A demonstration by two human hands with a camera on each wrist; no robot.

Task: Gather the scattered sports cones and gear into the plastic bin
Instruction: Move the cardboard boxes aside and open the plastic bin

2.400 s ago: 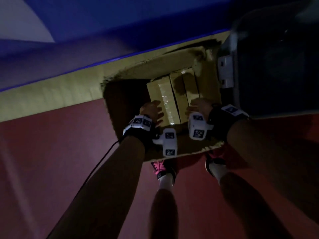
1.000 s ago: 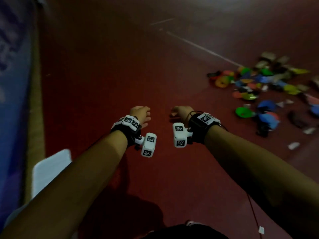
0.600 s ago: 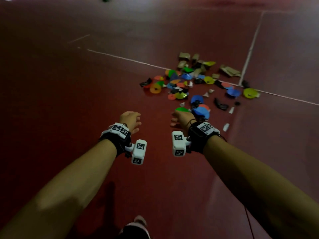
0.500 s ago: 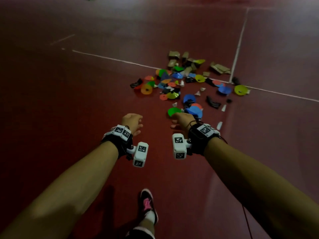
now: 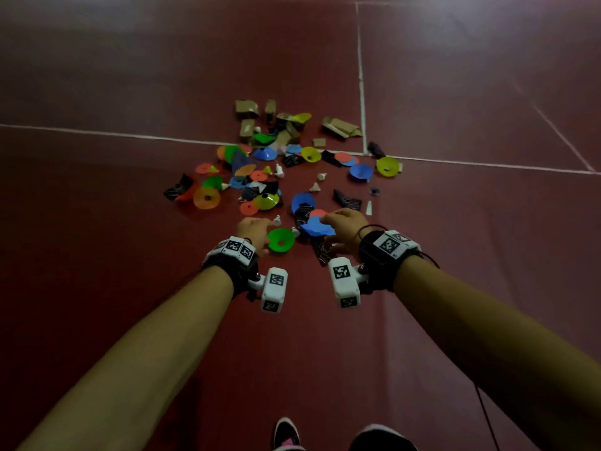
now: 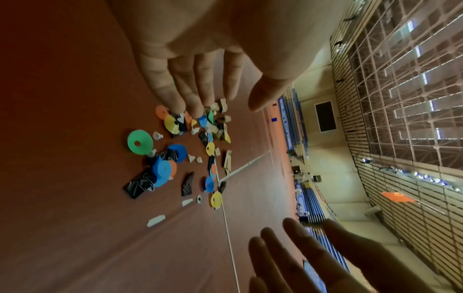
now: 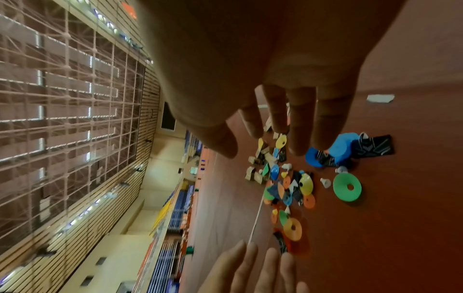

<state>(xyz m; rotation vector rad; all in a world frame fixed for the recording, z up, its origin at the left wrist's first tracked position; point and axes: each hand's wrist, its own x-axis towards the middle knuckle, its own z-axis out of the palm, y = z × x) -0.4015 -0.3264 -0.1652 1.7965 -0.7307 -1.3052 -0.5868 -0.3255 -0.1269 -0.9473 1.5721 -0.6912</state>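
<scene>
Several flat sports cones in green, blue, yellow and orange lie scattered in a pile on the red court floor. Nearest me are a green cone (image 5: 281, 240) and a blue cone (image 5: 317, 227). My left hand (image 5: 257, 227) hovers just left of the green cone, its fingers (image 6: 190, 89) straight and holding nothing. My right hand (image 5: 343, 224) hangs over the blue cone (image 7: 340, 147), its fingers (image 7: 298, 119) spread and holding nothing. The green cone (image 7: 347, 187) lies clear of both hands. The plastic bin is out of view.
Black packets (image 5: 348, 200), white shuttlecocks (image 5: 314, 187) and torn cardboard pieces (image 5: 340, 126) are mixed into the pile. White court lines (image 5: 361, 76) cross behind it. My shoe (image 5: 286, 434) stands at the bottom edge, and a cable (image 5: 484, 411) hangs by my right arm.
I left the cardboard box, turned and walked up to the pile. Both hands, loosely curled before, have uncurled and now reach over the nearest green and blue cones.
</scene>
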